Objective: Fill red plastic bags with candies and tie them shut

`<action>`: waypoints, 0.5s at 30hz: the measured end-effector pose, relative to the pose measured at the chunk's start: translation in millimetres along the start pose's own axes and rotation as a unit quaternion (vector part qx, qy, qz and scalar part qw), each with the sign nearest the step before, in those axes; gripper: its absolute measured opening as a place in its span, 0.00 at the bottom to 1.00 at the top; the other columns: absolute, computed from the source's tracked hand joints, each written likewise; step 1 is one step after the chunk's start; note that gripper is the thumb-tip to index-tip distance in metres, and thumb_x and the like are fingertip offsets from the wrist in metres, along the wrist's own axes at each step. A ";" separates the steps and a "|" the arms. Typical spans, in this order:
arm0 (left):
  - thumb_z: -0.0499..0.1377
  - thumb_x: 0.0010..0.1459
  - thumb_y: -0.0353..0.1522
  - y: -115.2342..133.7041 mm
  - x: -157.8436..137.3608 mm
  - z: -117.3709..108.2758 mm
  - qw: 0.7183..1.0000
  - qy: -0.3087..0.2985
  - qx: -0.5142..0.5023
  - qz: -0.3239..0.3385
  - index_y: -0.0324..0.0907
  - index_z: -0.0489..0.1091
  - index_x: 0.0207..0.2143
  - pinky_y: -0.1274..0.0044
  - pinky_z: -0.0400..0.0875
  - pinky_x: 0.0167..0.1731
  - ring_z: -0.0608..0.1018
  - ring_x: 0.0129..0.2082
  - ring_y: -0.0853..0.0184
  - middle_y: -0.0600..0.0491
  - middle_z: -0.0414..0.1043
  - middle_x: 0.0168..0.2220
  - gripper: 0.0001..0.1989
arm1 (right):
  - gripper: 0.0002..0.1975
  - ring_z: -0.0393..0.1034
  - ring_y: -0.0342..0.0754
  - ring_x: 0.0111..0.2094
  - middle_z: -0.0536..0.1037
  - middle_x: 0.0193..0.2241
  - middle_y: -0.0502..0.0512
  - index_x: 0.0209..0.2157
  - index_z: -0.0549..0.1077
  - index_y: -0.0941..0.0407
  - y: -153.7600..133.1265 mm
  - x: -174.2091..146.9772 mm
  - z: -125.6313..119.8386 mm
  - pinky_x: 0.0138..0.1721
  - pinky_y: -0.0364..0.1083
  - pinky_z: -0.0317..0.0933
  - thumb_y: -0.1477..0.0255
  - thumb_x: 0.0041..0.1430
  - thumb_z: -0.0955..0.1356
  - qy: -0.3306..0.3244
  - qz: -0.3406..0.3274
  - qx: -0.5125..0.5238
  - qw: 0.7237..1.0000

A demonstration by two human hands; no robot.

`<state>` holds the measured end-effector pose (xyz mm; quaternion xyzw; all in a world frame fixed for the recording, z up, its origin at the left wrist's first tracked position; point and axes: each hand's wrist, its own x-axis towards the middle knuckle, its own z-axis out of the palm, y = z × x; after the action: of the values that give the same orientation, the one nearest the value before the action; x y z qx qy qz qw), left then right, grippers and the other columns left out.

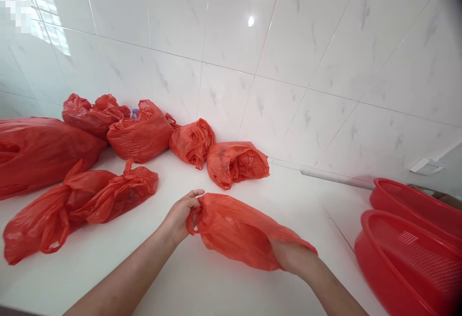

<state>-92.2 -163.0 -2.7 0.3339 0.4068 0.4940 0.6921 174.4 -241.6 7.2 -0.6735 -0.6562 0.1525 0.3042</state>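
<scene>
Though wrinkly, plain red bag (234, 227) in left hand (183, 214), right hand (283, 254) inside.

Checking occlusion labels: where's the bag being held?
Head view, below centre: the held bag runs from the left hand to the right forearm, left of the red baskets.

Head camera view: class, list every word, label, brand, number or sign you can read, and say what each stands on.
There are none to read: no lettering shows on the handled red bag, the red baskets or the tiled wall.
White wall fixture: small dark marks, too small to make out.
</scene>
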 end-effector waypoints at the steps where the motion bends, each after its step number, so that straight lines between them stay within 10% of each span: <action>1: 0.53 0.40 0.25 2.3 -1.8 -0.4 0.997 0.040 0.047 0.043 0.42 0.62 0.38 0.77 0.67 0.24 0.71 0.23 0.70 0.54 0.67 0.28 0.18 | 0.13 0.68 0.52 0.26 0.69 0.17 0.52 0.26 0.72 0.47 3.9 -1.7 2.2 0.30 0.50 0.61 0.56 0.54 0.62 -0.016 0.012 0.020 1.000; 4: 0.54 0.48 0.29 9.0 -21.0 10.9 0.914 0.135 0.244 0.294 0.43 0.65 0.41 0.70 0.68 0.41 0.72 0.41 0.64 0.50 0.69 0.42 0.15 | 0.14 0.67 0.51 0.24 0.67 0.16 0.50 0.25 0.71 0.48 11.6 -2.7 10.7 0.26 0.48 0.60 0.54 0.53 0.62 -0.034 0.048 0.044 0.997; 7: 0.53 0.52 0.28 9.5 -46.1 35.0 0.791 -0.028 0.394 0.466 0.45 0.68 0.37 0.68 0.66 0.45 0.72 0.43 0.61 0.49 0.71 0.39 0.09 | 0.15 0.64 0.48 0.19 0.64 0.13 0.47 0.23 0.70 0.49 13.1 -1.0 19.1 0.21 0.46 0.57 0.54 0.52 0.62 -0.025 0.069 0.053 0.996; 10: 0.48 0.55 0.26 -1.0 -49.8 56.6 0.725 -0.249 0.496 0.408 0.45 0.70 0.31 0.68 0.68 0.39 0.74 0.36 0.60 0.48 0.73 0.31 0.12 | 0.16 0.58 0.46 0.13 0.58 0.09 0.45 0.19 0.67 0.49 8.7 -0.5 23.9 0.17 0.46 0.53 0.55 0.53 0.61 -0.046 0.078 0.063 0.994; 15: 0.60 0.39 0.26 -24.0 -10.6 44.0 0.718 -0.129 0.624 0.279 0.44 0.69 0.24 0.65 0.66 0.39 0.75 0.32 0.54 0.49 0.72 0.26 0.07 | 0.08 0.62 0.45 0.16 0.64 0.11 0.44 0.25 0.73 0.48 2.8 1.1 10.5 0.18 0.44 0.54 0.59 0.48 0.67 -0.192 0.072 0.066 0.977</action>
<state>-45.0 -182.7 -1.3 0.8489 0.4183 0.2511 0.2033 170.4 -238.2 -2.3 -0.6555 -0.6406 0.3433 0.2050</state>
